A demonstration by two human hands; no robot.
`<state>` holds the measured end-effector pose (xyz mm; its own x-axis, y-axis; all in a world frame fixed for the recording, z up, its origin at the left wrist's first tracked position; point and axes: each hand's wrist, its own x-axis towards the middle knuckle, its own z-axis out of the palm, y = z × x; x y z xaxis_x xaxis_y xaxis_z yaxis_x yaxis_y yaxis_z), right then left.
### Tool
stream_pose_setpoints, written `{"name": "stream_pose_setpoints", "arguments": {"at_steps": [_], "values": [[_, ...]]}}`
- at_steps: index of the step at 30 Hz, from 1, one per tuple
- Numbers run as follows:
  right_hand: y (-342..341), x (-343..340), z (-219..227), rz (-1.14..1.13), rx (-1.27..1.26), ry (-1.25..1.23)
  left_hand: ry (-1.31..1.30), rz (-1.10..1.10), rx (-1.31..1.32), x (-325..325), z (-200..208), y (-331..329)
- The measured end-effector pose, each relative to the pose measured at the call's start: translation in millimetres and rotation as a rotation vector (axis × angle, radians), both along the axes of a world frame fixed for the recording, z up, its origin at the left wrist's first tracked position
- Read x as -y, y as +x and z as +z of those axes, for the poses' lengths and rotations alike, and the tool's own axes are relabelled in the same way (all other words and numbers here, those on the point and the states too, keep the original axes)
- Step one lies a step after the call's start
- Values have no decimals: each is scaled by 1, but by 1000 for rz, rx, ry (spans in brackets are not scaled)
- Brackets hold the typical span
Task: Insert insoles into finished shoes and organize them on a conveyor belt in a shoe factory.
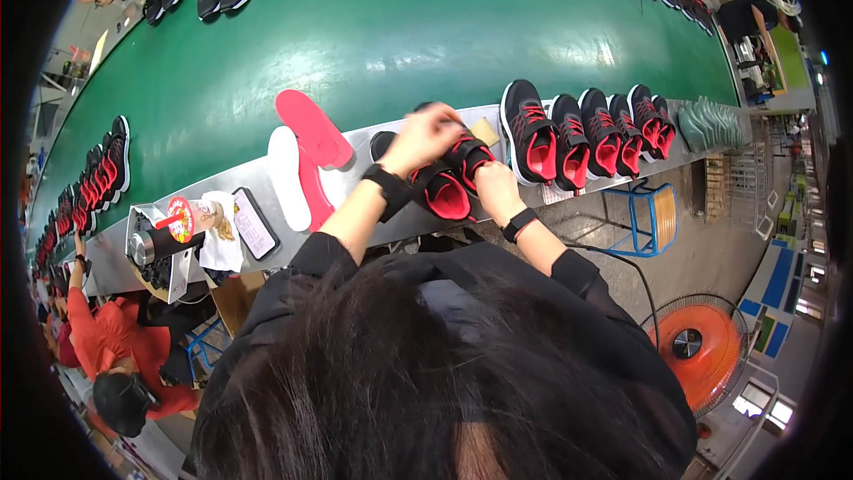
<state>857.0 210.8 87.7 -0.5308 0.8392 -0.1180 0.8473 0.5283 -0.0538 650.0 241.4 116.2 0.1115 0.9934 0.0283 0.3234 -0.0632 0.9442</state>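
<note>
Head: shoe against right hand

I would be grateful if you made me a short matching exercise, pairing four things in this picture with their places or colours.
Column one
1. Right hand
2. Phone
3. Fan
4. Stool

Column two
A. Blue-framed, below the bench's right part
B. At the red-lined opening of a dark shoe
C. Orange, at the lower right of the picture
D. On the metal ledge, left of a white insole

Right pairs: 1-B, 2-D, 3-C, 4-A.
</note>
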Motion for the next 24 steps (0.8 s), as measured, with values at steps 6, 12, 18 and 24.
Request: {"name": "stream_pose_setpoints", "arguments": {"at_steps": [6,12,18,24], "values": [[6,34,-8,-67,39,191,-446,538,-1160,15,-44,-103],[2,25,34,11,291,29,-492,550,-993,40,-69,-109],[14,24,25,8,324,-142,-303,445,-852,76,-62,-104],[-13,20,60,-74,78,29,-287,159,-778,163,-31,-85]]}}
